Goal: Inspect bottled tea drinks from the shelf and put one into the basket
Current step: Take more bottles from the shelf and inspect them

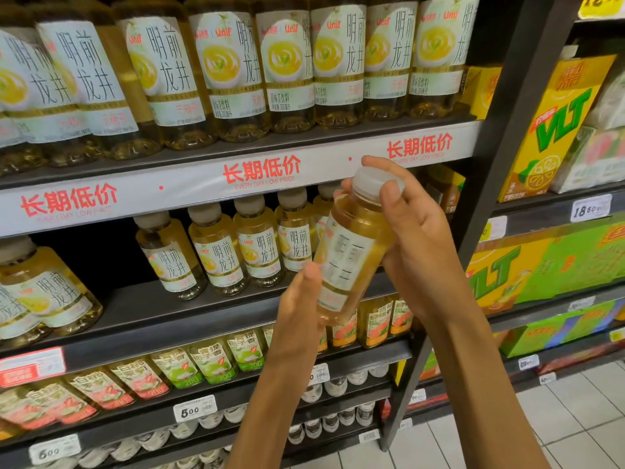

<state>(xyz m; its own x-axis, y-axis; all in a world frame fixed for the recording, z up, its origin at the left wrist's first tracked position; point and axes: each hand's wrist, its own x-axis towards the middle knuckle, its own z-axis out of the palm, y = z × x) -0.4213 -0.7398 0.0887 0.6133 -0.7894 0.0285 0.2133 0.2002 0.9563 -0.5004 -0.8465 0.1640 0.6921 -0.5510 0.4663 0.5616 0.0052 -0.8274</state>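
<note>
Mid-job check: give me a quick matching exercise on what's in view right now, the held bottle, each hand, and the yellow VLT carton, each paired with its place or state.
Things:
1. held tea bottle
2. left hand
3. right hand
4. yellow VLT carton

Places or states:
A. curled round the bottle's cap and neck
B. supports the bottle's lower part
C. stands on the right-hand shelf unit
D. tilted, off the shelf, between both hands

Pairs: 1-D, 2-B, 3-A, 4-C
</note>
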